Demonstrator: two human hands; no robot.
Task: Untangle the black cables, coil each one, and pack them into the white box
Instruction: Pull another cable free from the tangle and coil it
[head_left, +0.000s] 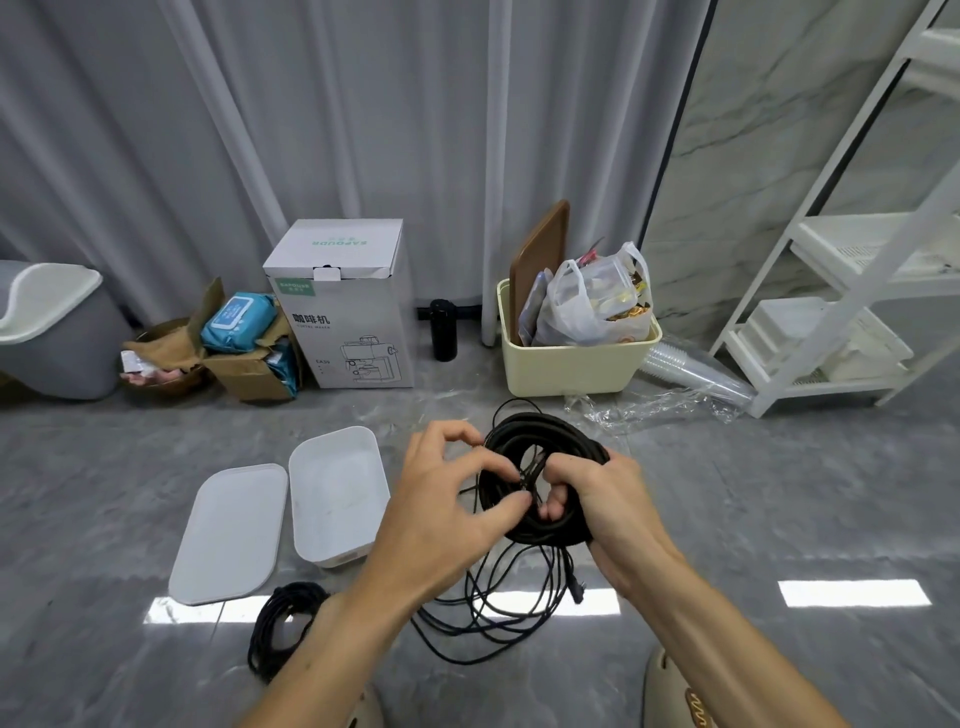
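head view: my right hand (597, 499) grips a thick coil of black cable (540, 457) held above the floor, while my left hand (447, 493) pinches a strand at the coil's centre. loose cable (498, 608) trails below. the open white box (337, 493) sits left, its lid (228, 535) beside it; a second coil (280, 629) lies near.

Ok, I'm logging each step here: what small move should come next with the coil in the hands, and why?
Probably wrap the loose end around the coil to bind it. The right hand grips the coil while the left hand pinches a strand at its middle, and slack cable trails onto the floor. The white box sits open and empty beside it.
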